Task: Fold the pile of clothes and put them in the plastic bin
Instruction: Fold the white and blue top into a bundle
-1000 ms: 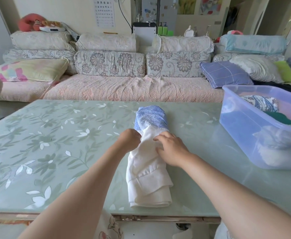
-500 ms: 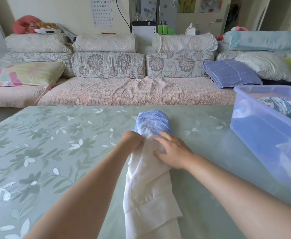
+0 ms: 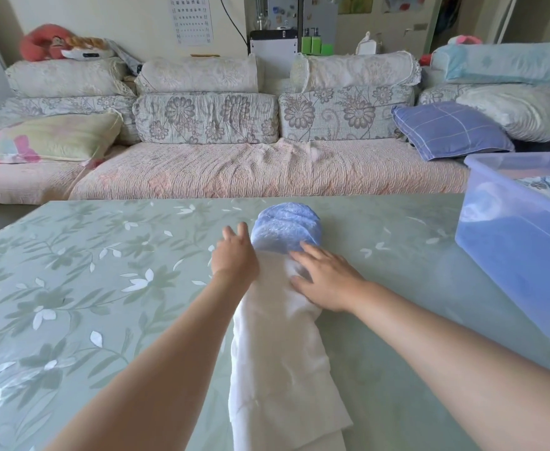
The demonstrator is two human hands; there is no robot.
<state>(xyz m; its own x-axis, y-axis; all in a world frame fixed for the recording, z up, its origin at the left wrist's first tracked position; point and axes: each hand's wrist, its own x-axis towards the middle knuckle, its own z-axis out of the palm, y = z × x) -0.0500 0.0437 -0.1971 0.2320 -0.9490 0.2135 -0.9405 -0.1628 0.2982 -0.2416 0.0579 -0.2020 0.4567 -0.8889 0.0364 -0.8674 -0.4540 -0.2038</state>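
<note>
White garment folded into a long strip on the table, long axis running away from the person, blue end far, left hand and right hand resting flat on it with fingers straight, plastic bin at right

A long white-and-blue folded garment lies beside the translucent plastic bin.

A white folded cloth garment with a blue textured end lies on the pale green leaf-patterned tabletop near a translucent blue plastic bin.
</note>
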